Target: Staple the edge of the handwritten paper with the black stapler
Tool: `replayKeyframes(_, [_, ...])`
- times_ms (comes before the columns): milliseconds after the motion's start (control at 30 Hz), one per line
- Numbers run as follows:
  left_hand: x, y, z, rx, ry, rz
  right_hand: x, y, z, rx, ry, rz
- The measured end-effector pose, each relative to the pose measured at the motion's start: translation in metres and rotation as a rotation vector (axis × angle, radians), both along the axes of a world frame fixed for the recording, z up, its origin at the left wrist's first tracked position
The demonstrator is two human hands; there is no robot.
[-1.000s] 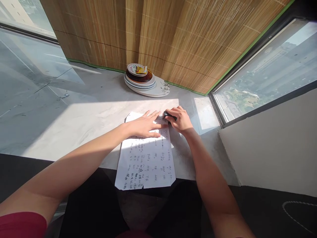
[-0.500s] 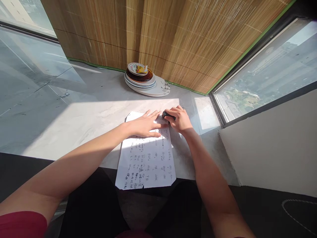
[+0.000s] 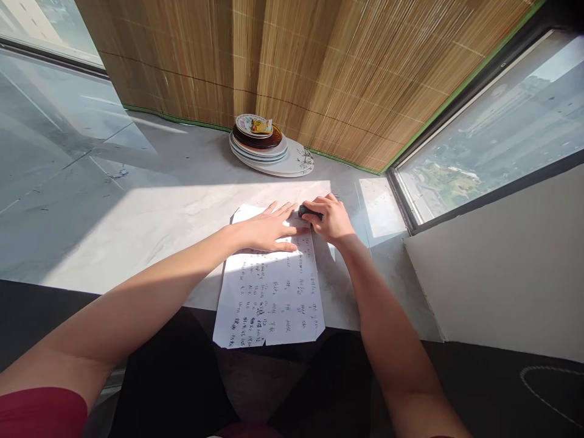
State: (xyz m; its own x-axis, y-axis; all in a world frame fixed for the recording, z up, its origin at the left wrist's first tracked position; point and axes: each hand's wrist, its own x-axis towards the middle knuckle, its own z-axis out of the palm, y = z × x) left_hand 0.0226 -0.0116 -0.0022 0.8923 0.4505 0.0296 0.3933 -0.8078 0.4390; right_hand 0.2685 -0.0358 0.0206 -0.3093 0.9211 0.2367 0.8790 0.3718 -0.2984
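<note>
A white sheet of paper covered in handwriting lies on the grey marbled ledge, its near end hanging over the edge. Its near corners look clipped, and a small notch shows in the near edge. My left hand rests flat across the far part of the sheet, fingers spread. At the sheet's far right corner, my right hand grips a small black stapler-like tool. The fingers cover most of this tool, so its exact kind is unclear, and that corner of the paper is hidden.
Beyond the paper stands a stack of plates, topped by a small yellow packet. A bamboo blind hangs behind them. On the right are a window and a white wall. Sunlight falls across the ledge.
</note>
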Motion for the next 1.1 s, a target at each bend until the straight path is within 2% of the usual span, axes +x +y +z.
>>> replayKeyframes(233, [-0.001, 0.002, -0.004, -0.002, 0.004, -0.013, -0.007, -0.002, 0.003, -0.039, -0.054, -0.068])
replayKeyframes(500, [0.001, 0.000, 0.001, -0.026, -0.005, 0.011, -0.019, -0.008, 0.006, -0.045, -0.176, -0.052])
replayKeyframes(600, [0.000, 0.000, 0.004, -0.038, -0.008, -0.002, -0.004, -0.006, 0.006, -0.029, -0.110, -0.011])
replayKeyframes(700, [-0.002, -0.001, 0.005, -0.055, 0.012, -0.007, 0.025, -0.001, 0.003, -0.038, 0.031, 0.015])
replayKeyframes(867, [-0.004, 0.002, 0.006, -0.082, 0.032, 0.021, 0.063, 0.012, -0.007, -0.013, 0.083, -0.091])
replayKeyframes(1000, [-0.005, 0.005, 0.002, -0.064, 0.025, 0.064, 0.064, 0.018, -0.014, 0.014, 0.182, -0.182])
replayKeyframes(1100, [-0.005, 0.008, 0.001, -0.020, -0.020, 0.060, 0.054, 0.017, -0.010, 0.015, 0.293, -0.299])
